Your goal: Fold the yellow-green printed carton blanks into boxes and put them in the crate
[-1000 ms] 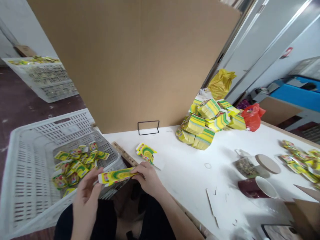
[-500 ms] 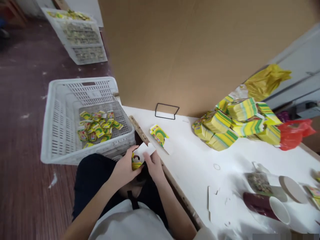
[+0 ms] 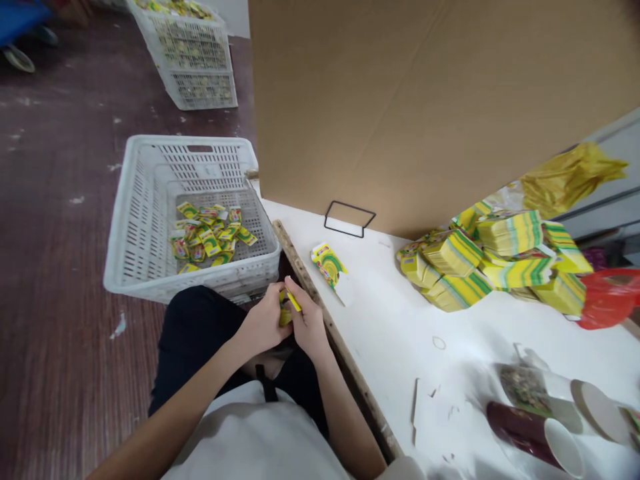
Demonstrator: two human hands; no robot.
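Observation:
A small yellow box (image 3: pixel 286 315) is held between both hands above my lap, mostly covered by the fingers. My left hand (image 3: pixel 269 319) grips its left side, and my right hand (image 3: pixel 308 323) pinches its right side and upper edge. Beside them on the white table lies a flat yellow and green card (image 3: pixel 330 268) with a white part. To the left of my knees, a white plastic crate (image 3: pixel 116 220) holds several small yellow packets (image 3: pixel 210 241).
Bundles of yellow-green cards (image 3: pixel 453 253) are piled at the table's right, near a red bag (image 3: pixel 607 299). A maroon mug (image 3: pixel 520 430) and a jar (image 3: pixel 525 388) stand in front. A large cardboard sheet (image 3: pixel 380 100) rises behind. Filled crates (image 3: pixel 200 60) stand on the floor.
The box's white flap, upright before, no longer shows, and the fingers have closed in around the box. The whole view has shifted, with the crate appearing further right and higher.

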